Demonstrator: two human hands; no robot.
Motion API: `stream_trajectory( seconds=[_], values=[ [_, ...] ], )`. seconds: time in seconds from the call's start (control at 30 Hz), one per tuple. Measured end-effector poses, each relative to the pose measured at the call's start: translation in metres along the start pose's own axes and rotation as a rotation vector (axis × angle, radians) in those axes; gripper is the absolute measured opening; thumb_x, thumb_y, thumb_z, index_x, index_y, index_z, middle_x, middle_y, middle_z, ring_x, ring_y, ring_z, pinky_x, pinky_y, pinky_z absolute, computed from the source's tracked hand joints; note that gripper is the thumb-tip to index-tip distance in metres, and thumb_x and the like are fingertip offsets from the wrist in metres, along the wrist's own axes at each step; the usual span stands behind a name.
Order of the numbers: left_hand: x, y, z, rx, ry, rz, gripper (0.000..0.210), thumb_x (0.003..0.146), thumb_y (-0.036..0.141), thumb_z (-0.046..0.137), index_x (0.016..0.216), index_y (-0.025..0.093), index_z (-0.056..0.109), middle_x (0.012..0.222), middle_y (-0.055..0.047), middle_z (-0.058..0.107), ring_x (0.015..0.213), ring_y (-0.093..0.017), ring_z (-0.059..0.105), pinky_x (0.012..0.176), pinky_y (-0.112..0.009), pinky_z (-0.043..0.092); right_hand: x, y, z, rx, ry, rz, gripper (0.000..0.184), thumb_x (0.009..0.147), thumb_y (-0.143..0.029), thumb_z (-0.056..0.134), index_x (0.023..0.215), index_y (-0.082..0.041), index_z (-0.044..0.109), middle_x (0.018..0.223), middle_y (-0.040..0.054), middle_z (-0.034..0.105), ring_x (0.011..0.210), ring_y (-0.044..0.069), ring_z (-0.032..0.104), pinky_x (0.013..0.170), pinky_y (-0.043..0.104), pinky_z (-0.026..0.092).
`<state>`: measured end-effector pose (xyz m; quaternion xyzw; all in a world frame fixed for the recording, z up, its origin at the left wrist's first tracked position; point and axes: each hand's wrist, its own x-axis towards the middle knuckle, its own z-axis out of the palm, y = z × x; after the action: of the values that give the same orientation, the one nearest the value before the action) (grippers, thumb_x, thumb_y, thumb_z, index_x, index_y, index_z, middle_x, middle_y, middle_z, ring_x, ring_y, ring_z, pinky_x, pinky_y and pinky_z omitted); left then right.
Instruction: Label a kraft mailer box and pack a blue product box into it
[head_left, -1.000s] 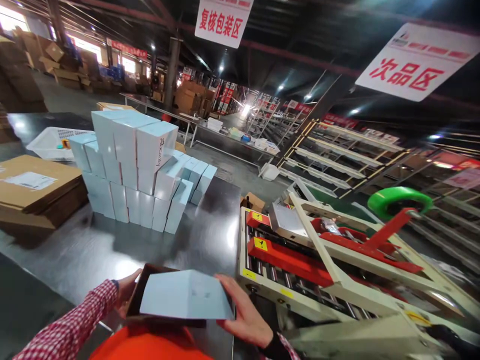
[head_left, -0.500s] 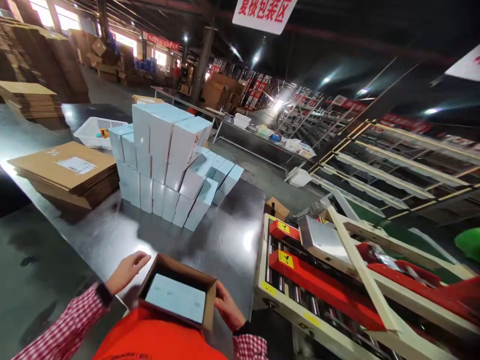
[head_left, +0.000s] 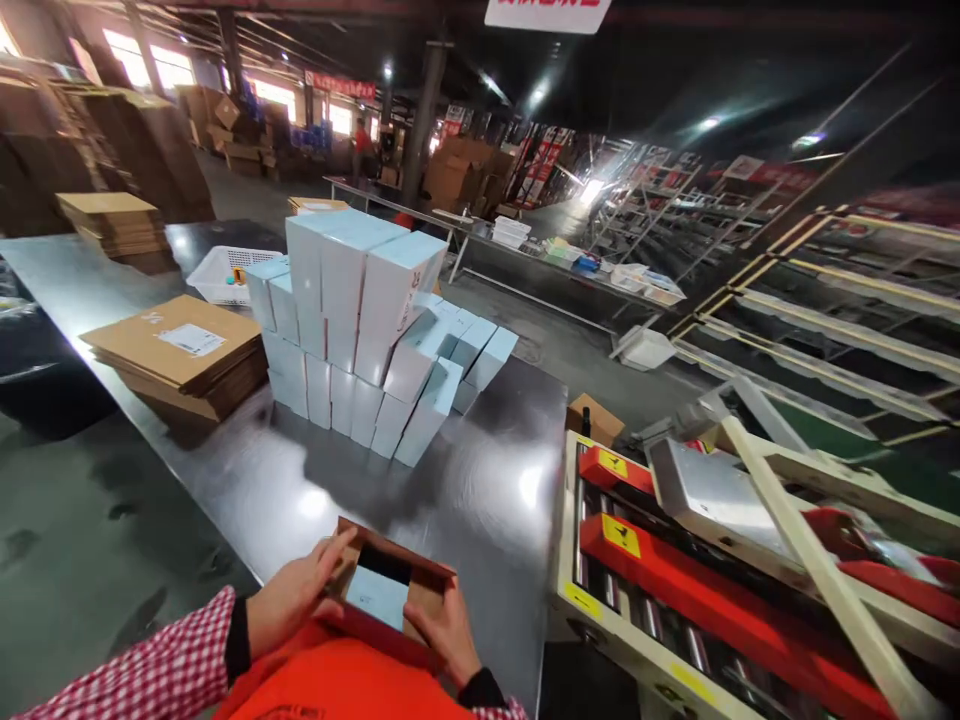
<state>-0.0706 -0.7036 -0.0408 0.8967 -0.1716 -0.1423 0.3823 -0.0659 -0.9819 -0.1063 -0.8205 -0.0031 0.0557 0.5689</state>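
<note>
Here the left hand (head_left: 292,598) presses a flap of the small brown cardboard carton (head_left: 390,590), at six o'clock on the steel tabletop (head_left: 300,480); the right hand (head_left: 442,630) flattens the opposite flap, fingers spread, closing over a pale-blue box (head_left: 377,597).

Hands (head_left: 367,605) apparently folding carton (head_left: 394,590) flaps.

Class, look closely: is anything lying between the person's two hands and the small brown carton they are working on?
Nothing visible. The left hand rests on the left flap of the brown carton, the right hand on its right flap; a pale blue box shows inside.
</note>
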Motion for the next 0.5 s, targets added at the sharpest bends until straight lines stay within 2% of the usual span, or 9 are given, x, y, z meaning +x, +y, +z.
stream_trajectory(
  seconds=[0.03, 0.1, 0.13, 0.2, 0.27, 0.3, 0.4, 0.43, 0.5],
  values=[
    [0.004, -0.002, -0.002, 0.015, 0.04, -0.06, 0.092, 0.074, 0.031, 0.072, 0.15, 0.023, 0.02, 0.129, -0.016, 0.05, 0.092, -0.028, 0.064, 0.084, -0.044, 0.053, 0.001, 0.004, -0.002, 0.003, -0.005, 0.0, 0.057, 0.065, -0.039, 0.076, 0.113, -0.02, 0.053, 0.111, 0.0114, 0.064, 0.108, 0.034, 0.06, 0.098, 0.051, 0.047],
    [0.006, -0.007, -0.003, 0.022, 0.111, -0.157, 0.094, 0.064, 0.038, 0.08, 0.143, 0.019, 0.033, 0.122, -0.018, 0.048, 0.084, -0.031, 0.063, 0.078, -0.05, 0.051, 0.004, 0.011, -0.011, 0.038, -0.034, 0.011, 0.047, 0.071, -0.042, 0.07, 0.111, -0.022, 0.056, 0.11, 0.0111, 0.066, 0.107, 0.033, 0.061, 0.098, 0.052, 0.047],
    [0.004, -0.009, -0.001, 0.005, 0.138, -0.174, 0.087, 0.061, 0.042, 0.081, 0.136, 0.019, 0.042, 0.117, -0.016, 0.05, 0.082, -0.031, 0.063, 0.078, -0.05, 0.051, 0.006, 0.013, -0.018, 0.066, -0.059, 0.018, 0.044, 0.074, -0.045, 0.066, 0.111, -0.022, 0.058, 0.113, 0.0116, 0.067, 0.109, 0.033, 0.061, 0.1, 0.052, 0.046],
    [-0.004, -0.014, 0.01, -0.066, 0.184, -0.168, 0.061, 0.066, 0.045, 0.076, 0.117, 0.021, 0.051, 0.106, -0.01, 0.054, 0.084, -0.028, 0.061, 0.079, -0.044, 0.051, 0.012, 0.011, -0.032, 0.104, -0.125, 0.03, 0.047, 0.077, -0.05, 0.061, 0.116, -0.024, 0.061, 0.124, 0.0125, 0.064, 0.119, 0.034, 0.057, 0.107, 0.054, 0.041],
    [-0.009, -0.015, 0.027, -0.155, 0.232, -0.158, 0.038, 0.075, 0.047, 0.065, 0.1, 0.023, 0.05, 0.095, -0.007, 0.057, 0.085, -0.025, 0.06, 0.079, -0.038, 0.051, 0.015, -0.003, -0.041, 0.072, -0.151, -0.015, 0.051, 0.08, -0.053, 0.056, 0.123, -0.025, 0.061, 0.138, 0.0116, 0.056, 0.135, 0.034, 0.043, 0.115, 0.056, 0.03],
    [-0.008, -0.013, 0.037, -0.202, 0.257, -0.16, 0.033, 0.078, 0.05, 0.06, 0.096, 0.024, 0.047, 0.092, -0.006, 0.059, 0.086, -0.025, 0.06, 0.081, -0.037, 0.051, 0.013, -0.014, -0.04, 0.016, -0.153, -0.068, 0.053, 0.083, -0.054, 0.052, 0.127, -0.025, 0.059, 0.144, 0.0102, 0.05, 0.141, 0.033, 0.035, 0.118, 0.056, 0.024],
    [0.01, -0.005, 0.063, -0.383, 0.274, -0.201, 0.034, 0.085, 0.059, 0.043, 0.094, 0.026, 0.039, 0.09, -0.006, 0.061, 0.085, -0.025, 0.063, 0.077, -0.038, 0.054, 0.002, -0.054, -0.014, -0.263, -0.218, -0.244, 0.062, 0.088, -0.053, 0.046, 0.142, -0.022, 0.045, 0.154, 0.01, 0.036, 0.147, 0.031, 0.019, 0.12, 0.059, 0.013],
    [0.018, -0.002, 0.069, -0.441, 0.244, -0.2, 0.035, 0.088, 0.06, 0.035, 0.096, 0.026, 0.038, 0.091, -0.007, 0.062, 0.086, -0.025, 0.064, 0.077, -0.038, 0.056, 0.0, -0.064, 0.0, -0.36, -0.266, -0.256, 0.071, 0.086, -0.053, 0.05, 0.146, -0.019, 0.037, 0.155, 0.0133, 0.032, 0.147, 0.033, 0.019, 0.119, 0.061, 0.012],
    [0.032, -0.001, 0.069, -0.504, 0.133, -0.157, 0.045, 0.093, 0.058, 0.013, 0.106, 0.025, 0.041, 0.095, -0.009, 0.064, 0.087, -0.024, 0.067, 0.076, -0.039, 0.058, 0.001, -0.073, 0.025, -0.531, -0.274, -0.259, 0.092, 0.075, -0.057, 0.063, 0.148, -0.01, 0.031, 0.155, 0.0213, 0.029, 0.146, 0.039, 0.017, 0.118, 0.066, 0.006]
  ],
)
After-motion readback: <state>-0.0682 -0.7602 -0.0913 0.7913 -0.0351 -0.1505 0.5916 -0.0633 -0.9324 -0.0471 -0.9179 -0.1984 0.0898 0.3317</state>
